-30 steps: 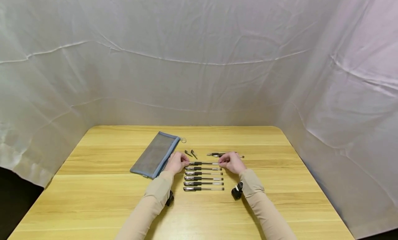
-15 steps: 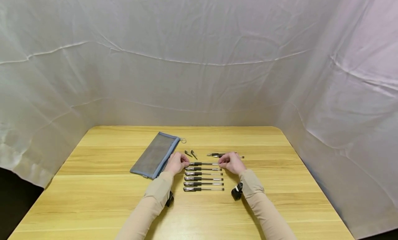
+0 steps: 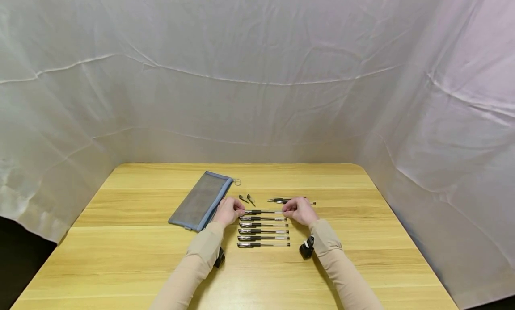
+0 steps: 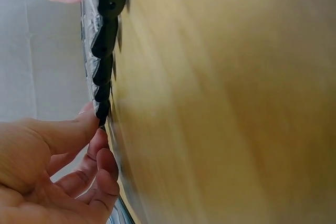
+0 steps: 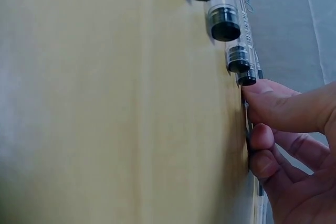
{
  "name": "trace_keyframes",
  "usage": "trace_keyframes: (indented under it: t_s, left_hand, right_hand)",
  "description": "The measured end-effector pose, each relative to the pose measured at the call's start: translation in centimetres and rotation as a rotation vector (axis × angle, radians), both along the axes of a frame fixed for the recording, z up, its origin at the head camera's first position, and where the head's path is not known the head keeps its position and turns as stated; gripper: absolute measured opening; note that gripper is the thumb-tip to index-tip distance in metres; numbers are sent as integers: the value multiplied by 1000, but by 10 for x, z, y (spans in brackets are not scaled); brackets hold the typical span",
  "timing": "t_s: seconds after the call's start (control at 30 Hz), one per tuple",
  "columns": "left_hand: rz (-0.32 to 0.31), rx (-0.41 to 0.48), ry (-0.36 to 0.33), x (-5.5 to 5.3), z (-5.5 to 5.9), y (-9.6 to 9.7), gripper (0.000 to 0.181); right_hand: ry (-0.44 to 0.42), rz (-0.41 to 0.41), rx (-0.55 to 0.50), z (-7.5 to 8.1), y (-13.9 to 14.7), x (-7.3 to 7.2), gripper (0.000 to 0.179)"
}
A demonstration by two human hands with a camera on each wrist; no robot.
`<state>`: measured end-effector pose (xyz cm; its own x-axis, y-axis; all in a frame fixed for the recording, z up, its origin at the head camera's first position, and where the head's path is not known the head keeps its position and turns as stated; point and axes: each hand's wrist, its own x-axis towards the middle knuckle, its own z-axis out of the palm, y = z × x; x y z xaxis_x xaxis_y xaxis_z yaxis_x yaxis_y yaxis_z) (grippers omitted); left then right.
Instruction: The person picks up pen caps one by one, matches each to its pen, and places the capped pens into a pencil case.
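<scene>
Lower centre of frame, nearest on the counter point(image 3: 257, 281): five capped gel pens point(image 3: 250, 232) lie parallel, caps to the left, narrow gaps between them. Just above, a sixth gel pen point(image 3: 255, 211) lies in line with the row. Left hand point(image 3: 228, 211) has thumb and fingertips pinched at its cap end; right hand point(image 3: 301, 211) pinches the barrel end likewise. Neither is spread; exact contact is partly hidden by the fingers.

Left of centre, beside the left hand: mesh pouch point(image 3: 199, 202). Beyond the sixth pen: two small dark pieces point(image 3: 250, 199), probably pen caps, and, partly behind the right hand, loose pens point(image 3: 277, 199), tips to the left.

Risks (judged): uneven release could skew the sixth pen; fingertips dipping toward the row could nudge its neighbour, the gap being slight. Round barrels might roll if bumped. Right knuckles sit close enough to disturb the loose pens.
</scene>
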<state>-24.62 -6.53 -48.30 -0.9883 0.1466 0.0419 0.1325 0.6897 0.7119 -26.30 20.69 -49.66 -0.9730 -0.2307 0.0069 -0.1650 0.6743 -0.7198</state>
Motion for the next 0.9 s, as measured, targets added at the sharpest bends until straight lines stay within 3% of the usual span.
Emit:
trace_keyframes:
  t_s: [0.13,0.27,0.47,0.53,0.9]
  left_hand:
    - [22,24,-1,3,-2,-4,7]
    - [50,56,26,6,-2,-12,11]
    - [58,72,32,10,0,-18,13]
    - [61,81,23,10,0,-19,15]
    - [54,74,20,11,-1,-18,18]
  right_hand:
    - [-2,-24,-35,1,7,5,13]
    - [-10,-130,-103,4,26,7,23]
    - [127,-290,-124,1,58,-2,32]
    - [138,-318,-120,-1,64,-4,33]
    - [52,-292,-41,-7,75,-11,33]
